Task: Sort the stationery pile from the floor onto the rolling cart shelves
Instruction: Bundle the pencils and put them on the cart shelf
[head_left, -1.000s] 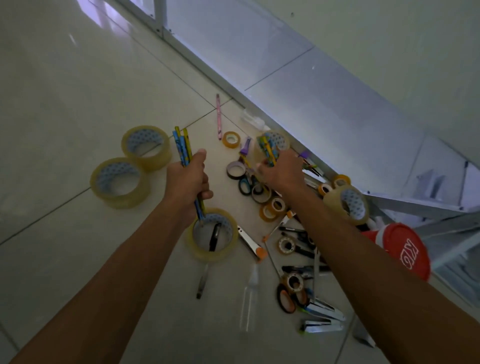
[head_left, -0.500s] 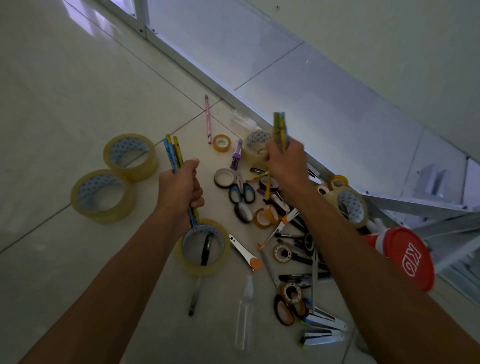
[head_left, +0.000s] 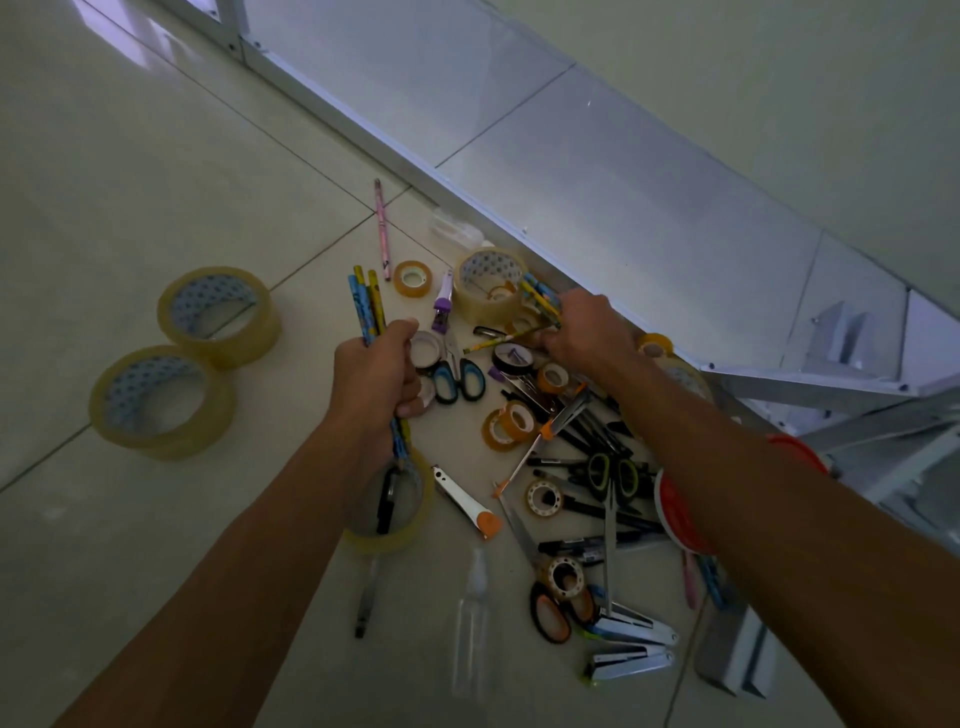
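Observation:
A pile of stationery (head_left: 566, 467) lies on the tiled floor: tape rolls, scissors, pens, cutters, staplers. My left hand (head_left: 376, 376) grips a bundle of blue and yellow pencils (head_left: 366, 306) that stick up from the fist. My right hand (head_left: 584, 332) is down at the far side of the pile, holding a few patterned pencils (head_left: 540, 301) while its fingertips pinch another yellow pencil (head_left: 498, 340) lying on the floor. No rolling cart is identifiable in the frame.
Two large clear tape rolls (head_left: 218, 312) (head_left: 156, 400) sit apart at the left. A pink pencil (head_left: 383, 228) lies toward the wall. A white metal frame (head_left: 831, 384) and a red-lidded container (head_left: 685, 514) are at the right. A clear bottle (head_left: 470, 623) lies near me.
My right hand, raised with pencils half a second ago, has dropped back to the pile and reached a yellow pencil. My left hand kept its bundle and stayed roughly in place.

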